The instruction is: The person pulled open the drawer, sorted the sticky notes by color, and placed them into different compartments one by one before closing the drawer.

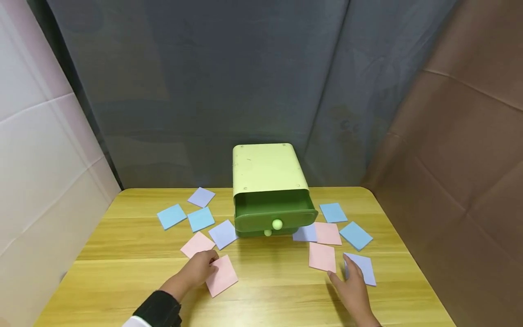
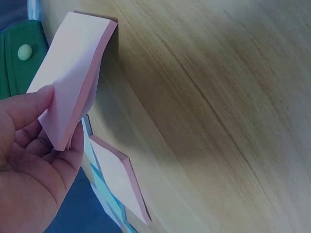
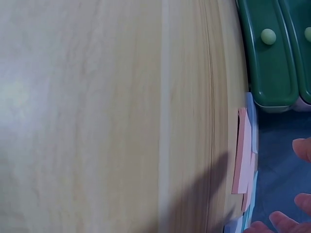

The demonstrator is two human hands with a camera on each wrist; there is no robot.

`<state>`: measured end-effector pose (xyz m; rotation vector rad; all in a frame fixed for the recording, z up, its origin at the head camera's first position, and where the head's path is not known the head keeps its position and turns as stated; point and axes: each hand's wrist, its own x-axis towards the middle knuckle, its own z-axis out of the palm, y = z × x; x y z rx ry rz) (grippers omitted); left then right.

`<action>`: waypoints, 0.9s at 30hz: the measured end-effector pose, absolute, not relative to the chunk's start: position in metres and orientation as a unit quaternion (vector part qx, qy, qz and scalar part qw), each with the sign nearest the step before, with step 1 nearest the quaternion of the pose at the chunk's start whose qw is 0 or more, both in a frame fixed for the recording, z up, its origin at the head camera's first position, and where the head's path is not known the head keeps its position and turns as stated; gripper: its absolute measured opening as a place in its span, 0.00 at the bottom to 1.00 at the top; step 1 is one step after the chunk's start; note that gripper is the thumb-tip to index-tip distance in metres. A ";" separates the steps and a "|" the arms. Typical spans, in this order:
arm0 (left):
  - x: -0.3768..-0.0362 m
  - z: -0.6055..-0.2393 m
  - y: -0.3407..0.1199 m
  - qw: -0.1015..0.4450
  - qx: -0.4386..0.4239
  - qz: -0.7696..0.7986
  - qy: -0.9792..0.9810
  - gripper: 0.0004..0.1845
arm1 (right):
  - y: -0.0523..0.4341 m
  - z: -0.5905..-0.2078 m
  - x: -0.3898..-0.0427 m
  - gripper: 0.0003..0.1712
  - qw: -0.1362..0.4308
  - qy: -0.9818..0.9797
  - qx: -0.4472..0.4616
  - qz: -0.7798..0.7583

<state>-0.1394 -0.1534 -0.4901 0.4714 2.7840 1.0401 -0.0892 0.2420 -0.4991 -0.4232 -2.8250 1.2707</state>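
My left hand [image 1: 199,269] pinches a pink sticky note pad [image 1: 222,275], with the thumb on top and fingers curled beneath it. The left wrist view shows this pad tilted, its near edge raised off the wood. Over the front right of the table my right hand [image 1: 352,290] is spread and holds nothing. Its fingertips reach between a pink pad [image 1: 322,257] and a lilac pad [image 1: 364,269]. At the back middle stands a green two-drawer box [image 1: 267,168], its upper drawer [image 1: 255,223] pulled out. In the right wrist view only fingertips [image 3: 302,148] show.
Left of the box lie blue pads [image 1: 171,216], lilac pads [image 1: 223,234] and another pink pad [image 1: 198,245]. To its right are blue pads [image 1: 356,235], a pink pad [image 1: 328,233] and a lilac pad [image 1: 304,233] partly under the drawer's front. Cloth [image 1: 204,91] hangs behind the table.
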 end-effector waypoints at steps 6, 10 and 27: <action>-0.137 -0.485 -0.154 0.085 0.140 0.376 0.912 0.08 | 0.241 -0.500 -0.090 0.43 0.004 -0.905 -0.139 0.401; -0.136 -0.480 -0.157 0.091 0.129 0.388 0.908 0.09 | 0.240 -0.501 -0.091 0.43 0.004 -0.904 -0.140 0.403; -0.135 -0.445 -0.174 0.038 0.085 0.384 0.918 0.07 | 0.239 -0.502 -0.092 0.43 0.000 -0.903 -0.140 0.406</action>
